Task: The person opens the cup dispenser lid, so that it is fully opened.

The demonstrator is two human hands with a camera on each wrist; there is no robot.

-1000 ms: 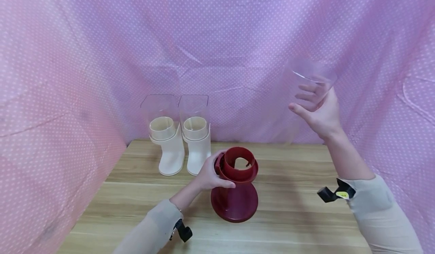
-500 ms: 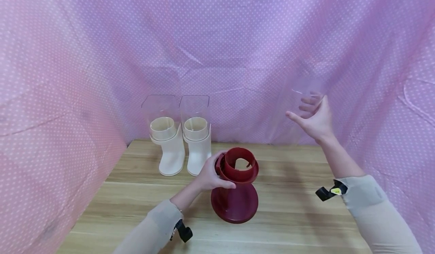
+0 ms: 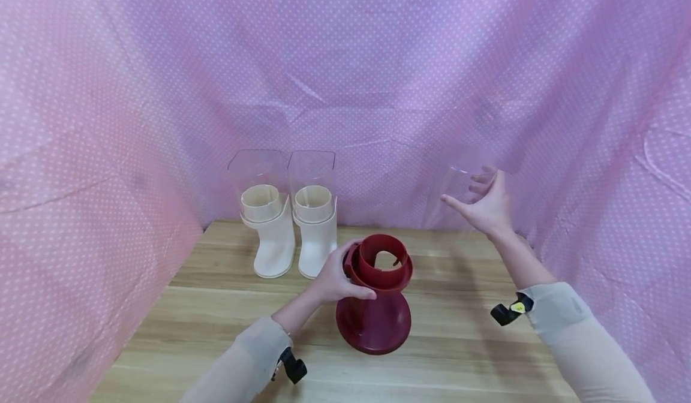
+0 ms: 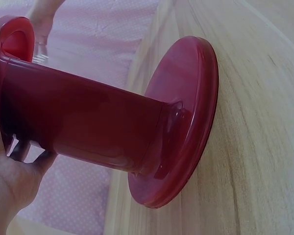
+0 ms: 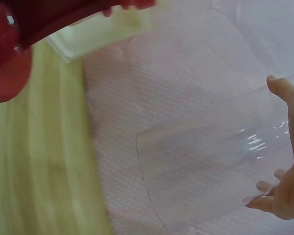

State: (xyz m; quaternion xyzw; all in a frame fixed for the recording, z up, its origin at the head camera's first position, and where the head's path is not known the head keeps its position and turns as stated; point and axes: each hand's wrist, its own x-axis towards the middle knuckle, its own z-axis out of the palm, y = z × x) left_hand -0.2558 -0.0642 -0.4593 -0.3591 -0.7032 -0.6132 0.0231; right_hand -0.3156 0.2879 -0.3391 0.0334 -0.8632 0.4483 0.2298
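Observation:
A red plastic dispenser stand [image 3: 375, 325] with a round base and a ring-shaped top stands upright on the wooden table. My left hand [image 3: 333, 278] grips it just under the ring, thumb across the front. In the left wrist view the column of the stand [image 4: 83, 117] and its flat disc base show from the side. My right hand [image 3: 487, 208] is raised at the back right, fingers curled around a clear plastic canister [image 5: 201, 166]. The canister is see-through and hard to make out in the head view. It hangs tilted, apart from the red stand.
Two cream-coloured dispensers [image 3: 274, 250] with clear square-topped containers stand side by side at the back left. Pink dotted cloth [image 3: 345, 61] hangs around the back and sides of the wooden table [image 3: 453, 361].
My right hand has come down and to the left with the clear canister, closer to the red stand. My left hand and the stand stay in place.

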